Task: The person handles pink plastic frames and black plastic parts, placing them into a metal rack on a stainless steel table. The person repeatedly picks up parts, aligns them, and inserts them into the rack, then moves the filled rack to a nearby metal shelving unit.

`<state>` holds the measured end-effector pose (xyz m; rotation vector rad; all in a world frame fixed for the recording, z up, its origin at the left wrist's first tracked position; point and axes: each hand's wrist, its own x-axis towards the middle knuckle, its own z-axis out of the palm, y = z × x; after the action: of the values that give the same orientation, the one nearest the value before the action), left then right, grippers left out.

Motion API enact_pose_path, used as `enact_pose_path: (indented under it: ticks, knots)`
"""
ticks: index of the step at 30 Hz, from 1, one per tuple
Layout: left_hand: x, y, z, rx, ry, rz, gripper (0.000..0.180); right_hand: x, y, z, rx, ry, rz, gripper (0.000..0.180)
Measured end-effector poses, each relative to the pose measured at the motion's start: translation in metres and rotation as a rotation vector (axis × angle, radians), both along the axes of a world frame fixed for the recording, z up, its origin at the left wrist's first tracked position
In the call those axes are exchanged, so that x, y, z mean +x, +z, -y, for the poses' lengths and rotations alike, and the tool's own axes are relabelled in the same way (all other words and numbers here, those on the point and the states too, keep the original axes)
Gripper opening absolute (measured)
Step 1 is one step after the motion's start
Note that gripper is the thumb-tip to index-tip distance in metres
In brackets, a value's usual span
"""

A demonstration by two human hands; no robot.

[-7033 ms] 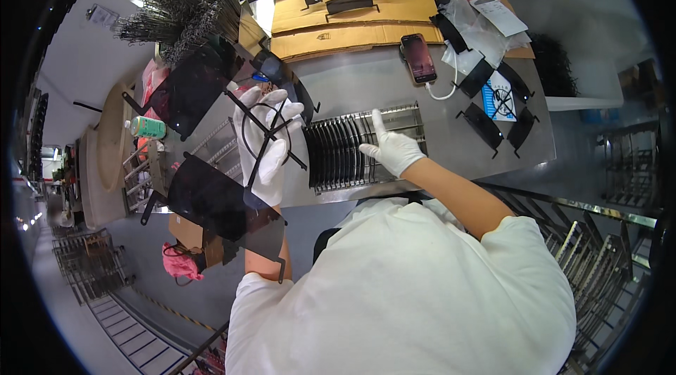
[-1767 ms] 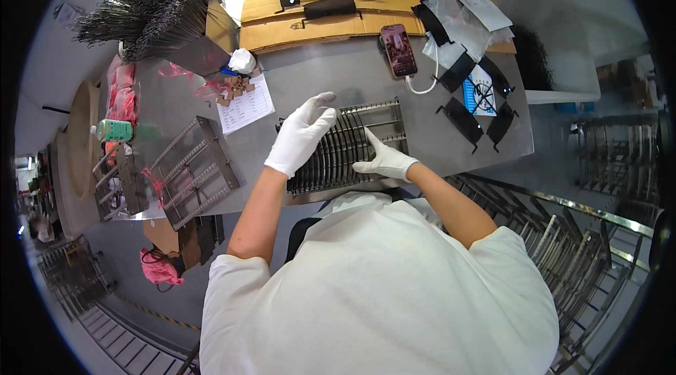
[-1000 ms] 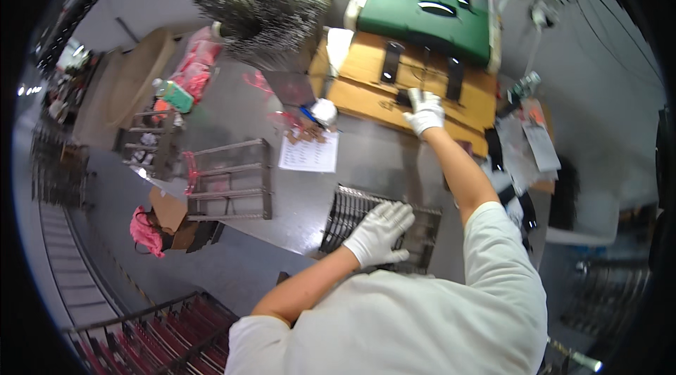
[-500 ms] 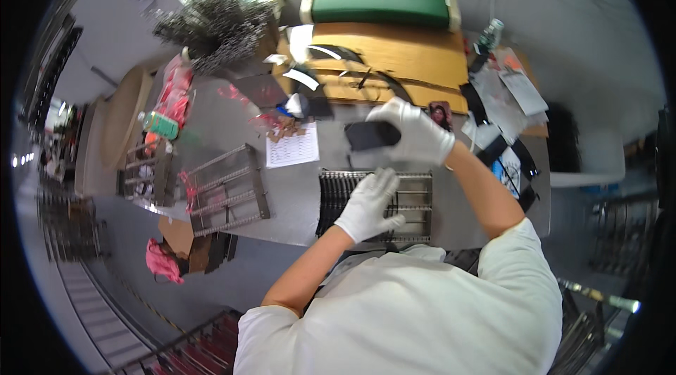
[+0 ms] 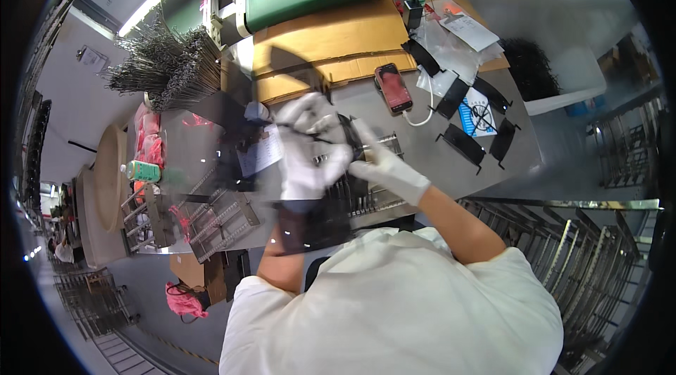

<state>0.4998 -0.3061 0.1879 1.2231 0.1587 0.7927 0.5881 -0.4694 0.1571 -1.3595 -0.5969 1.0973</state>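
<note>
Both my hands wear white gloves and meet over the grey table point(image 5: 436, 135). My left hand point(image 5: 301, 167) is closed round a thin black wire hanger point(image 5: 325, 138), from which several black curved plates point(image 5: 290, 69) stick out, smeared by motion. My right hand point(image 5: 389, 169) pinches a dark curved plate point(image 5: 349, 137) beside the hanger; its fingertips are partly hidden. Under the hands is a metal slotted rack point(image 5: 384, 200) holding black plates, mostly covered. More black plates point(image 5: 461, 145) lie on the table to the right.
A phone point(image 5: 393, 88) with a white cable lies beyond my right hand. Farther off are a cardboard sheet point(image 5: 331, 37) and a green conveyor belt point(image 5: 324, 5). A bundle of wire hangers point(image 5: 165, 69) stands far left, near a green-labelled bottle point(image 5: 143, 171) and an emptier metal rack point(image 5: 224, 227).
My left hand has left the rack and now holds the hanger with plates. My right hand has come down toward the left one. The view has swung to the right.
</note>
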Motion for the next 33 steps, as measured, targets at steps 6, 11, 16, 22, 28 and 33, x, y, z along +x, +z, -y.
enact_pose_path:
  ticks: [6,11,16,22,28,33]
  knots:
    - [-0.004,0.010,0.006,0.758,0.040,-0.301,0.066,-0.021,0.011,-0.020,-0.388,0.149,1.015,0.073]
    - [-0.060,0.026,-0.038,-0.129,-0.083,0.223,0.080,0.019,-0.023,0.028,-0.361,-0.030,0.571,0.068]
    - [-0.098,0.027,-0.032,-0.137,-0.048,0.159,0.082,0.015,-0.092,0.045,-0.287,-0.098,0.208,0.062]
    - [-0.095,0.006,-0.029,-0.121,0.005,0.145,0.081,0.006,-0.145,0.031,-0.438,0.042,0.057,0.078]
    - [-0.095,0.020,-0.012,-0.132,0.111,0.076,0.078,0.005,-0.132,0.026,-0.643,0.222,0.517,0.086]
    - [-0.078,0.019,-0.017,-0.077,0.017,0.039,0.082,-0.002,-0.094,0.014,-0.699,0.177,0.984,0.086]
